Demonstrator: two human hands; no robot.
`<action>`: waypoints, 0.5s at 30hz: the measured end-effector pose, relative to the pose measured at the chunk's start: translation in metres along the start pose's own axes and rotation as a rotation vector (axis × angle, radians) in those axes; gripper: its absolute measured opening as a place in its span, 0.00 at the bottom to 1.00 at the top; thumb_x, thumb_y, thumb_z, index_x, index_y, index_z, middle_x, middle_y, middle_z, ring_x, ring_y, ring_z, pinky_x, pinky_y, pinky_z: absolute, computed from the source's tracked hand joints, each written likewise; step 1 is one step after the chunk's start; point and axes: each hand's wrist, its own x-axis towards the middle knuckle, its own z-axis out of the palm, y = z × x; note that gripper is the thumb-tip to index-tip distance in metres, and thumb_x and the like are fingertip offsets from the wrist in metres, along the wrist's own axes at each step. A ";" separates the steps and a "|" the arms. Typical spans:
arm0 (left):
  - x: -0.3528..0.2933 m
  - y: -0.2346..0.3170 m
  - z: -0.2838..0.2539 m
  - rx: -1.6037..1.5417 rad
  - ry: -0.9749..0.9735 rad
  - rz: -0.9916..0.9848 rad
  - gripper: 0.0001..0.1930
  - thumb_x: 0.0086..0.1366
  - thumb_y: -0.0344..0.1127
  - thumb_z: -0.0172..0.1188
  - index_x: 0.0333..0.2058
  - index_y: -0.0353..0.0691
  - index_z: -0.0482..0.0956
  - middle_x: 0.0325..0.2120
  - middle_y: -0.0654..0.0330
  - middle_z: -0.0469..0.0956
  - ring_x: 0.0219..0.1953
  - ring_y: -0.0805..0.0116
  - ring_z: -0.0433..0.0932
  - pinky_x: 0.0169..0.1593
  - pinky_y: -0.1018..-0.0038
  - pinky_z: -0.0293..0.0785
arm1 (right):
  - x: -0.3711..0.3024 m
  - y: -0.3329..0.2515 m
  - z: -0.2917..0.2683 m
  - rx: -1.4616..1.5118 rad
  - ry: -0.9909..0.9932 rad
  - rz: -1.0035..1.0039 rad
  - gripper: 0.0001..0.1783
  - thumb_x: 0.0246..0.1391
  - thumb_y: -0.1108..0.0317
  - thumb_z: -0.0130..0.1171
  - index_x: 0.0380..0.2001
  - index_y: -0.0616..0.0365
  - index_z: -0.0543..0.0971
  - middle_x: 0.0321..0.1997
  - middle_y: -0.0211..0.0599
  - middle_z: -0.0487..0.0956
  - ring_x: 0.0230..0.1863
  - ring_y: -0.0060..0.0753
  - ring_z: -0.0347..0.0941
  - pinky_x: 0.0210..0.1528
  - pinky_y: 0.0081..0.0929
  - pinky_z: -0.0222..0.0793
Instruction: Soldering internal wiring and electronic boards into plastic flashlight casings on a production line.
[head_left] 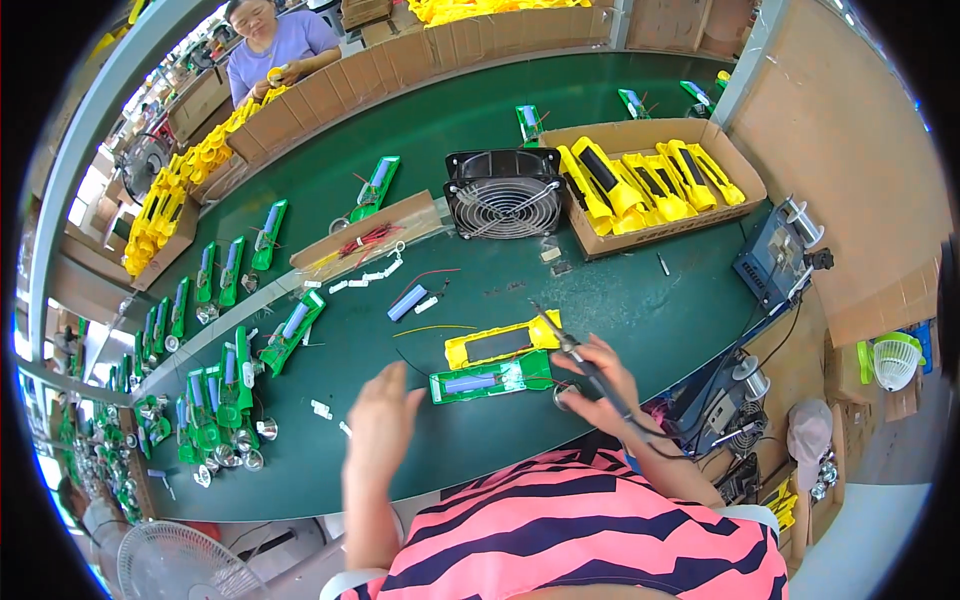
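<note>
A green plastic flashlight housing with a blue cylindrical battery and a small circuit board lies on the table in front of me. Just beyond it rests a yellow housing half with a dark panel. My right hand grips a soldering iron, its tip pointing up and away over the yellow half's right end. A round silvery reflector sits at that hand's fingertips; whether they hold it is unclear. My left hand, fingers extended, hovers left of the green housing, near a thin black wire.
Beyond are a loose battery, a black fan and a cardboard box of yellow housings. Several green housings line the left. A soldering station stands right. A co-worker sits behind the cardboard barrier.
</note>
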 end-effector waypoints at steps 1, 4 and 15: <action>0.002 0.005 0.023 -0.071 0.108 0.045 0.15 0.53 0.31 0.54 0.39 0.31 0.72 0.43 0.50 0.70 0.41 0.54 0.71 0.42 0.67 0.69 | 0.003 -0.001 0.005 -0.005 -0.010 -0.037 0.36 0.32 0.69 0.66 0.47 0.53 0.59 0.44 0.33 0.75 0.54 0.42 0.63 0.58 0.50 0.46; -0.001 0.032 0.062 -0.256 0.452 0.064 0.16 0.47 0.23 0.57 0.39 0.38 0.75 0.41 0.53 0.70 0.38 0.58 0.71 0.39 0.69 0.69 | 0.009 0.002 0.014 -0.106 -0.069 -0.132 0.40 0.31 0.65 0.67 0.49 0.53 0.58 0.47 0.40 0.71 0.55 0.47 0.60 0.59 0.53 0.42; -0.004 0.046 0.089 -0.306 0.385 0.359 0.11 0.41 0.24 0.59 0.28 0.38 0.76 0.23 0.62 0.69 0.25 0.65 0.71 0.30 0.72 0.68 | 0.024 0.010 0.018 -0.126 -0.004 -0.155 0.35 0.32 0.70 0.66 0.47 0.53 0.60 0.39 0.34 0.76 0.42 0.36 0.72 0.60 0.51 0.40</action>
